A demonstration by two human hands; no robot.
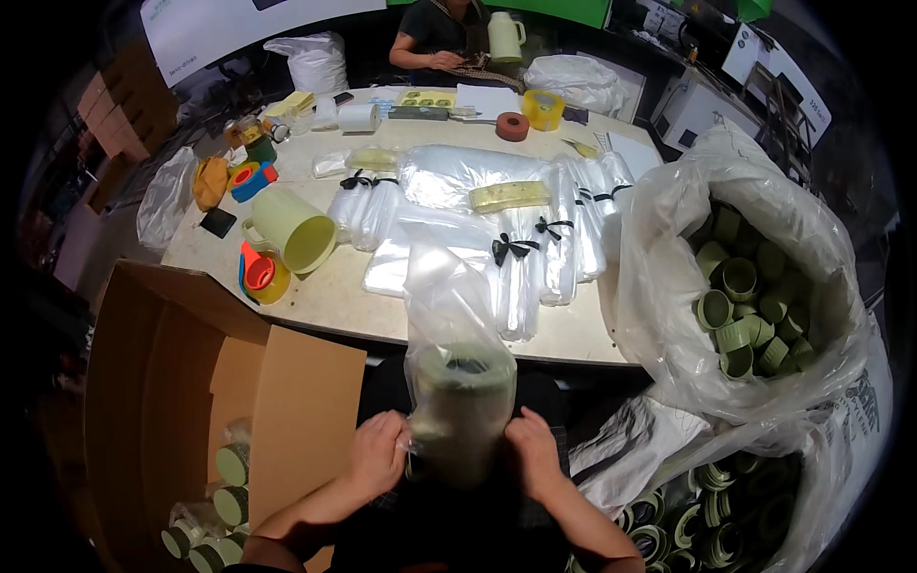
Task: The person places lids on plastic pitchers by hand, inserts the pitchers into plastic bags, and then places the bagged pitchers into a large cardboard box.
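Just in front of me, above my lap, a clear plastic bag (437,286) surrounds a green, round-bodied jug (468,420). The jug's ring-shaped end points up, and the lower part is blurred. Slack film from the bag rises past it toward the table edge. On one side my left hand (380,451) is closed on the edge of the bag. Opposite it, my right hand (533,449) is also closed, its curled fingers at the bag's other side. Flat clear bags (473,177) and rolled bundles (519,286) tied with black strips lie on the table beyond.
An open cardboard box (306,420) at left holds bagged green jugs (231,465). At right, sacks hold green cup-like parts (740,279) and ring-shaped parts (683,525). A pale green jug (287,229) and tape dispenser (263,274) are on the table (373,320). Another person (430,43) sits opposite.
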